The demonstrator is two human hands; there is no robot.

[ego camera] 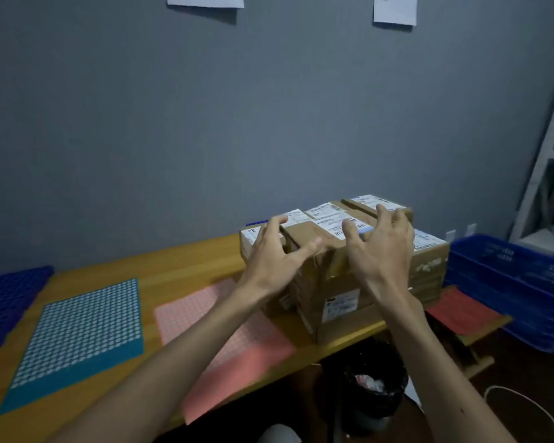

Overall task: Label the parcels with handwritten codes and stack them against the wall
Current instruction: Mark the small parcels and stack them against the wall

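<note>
Several brown cardboard parcels [339, 289] with white shipping labels stand packed together at the right end of the wooden table [186, 260], close to the grey wall. My left hand [277, 254] hovers with spread, bent fingers over the near left corner of the front parcel, the thumb touching its taped top edge. My right hand [381, 244] reaches over the top of the parcels with fingers splayed and curved, fingertips near the labels. Neither hand grips anything. A blue pen-like object [256, 223] lies behind the parcels, mostly hidden.
A teal dot-sticker sheet [77, 337] and a pink one [224, 343] lie on the table. A blue tray [7, 302] sits at the left edge, a blue crate [512, 282] at the right, a red sheet [461, 310] on a stool, a black bin [375, 388] below.
</note>
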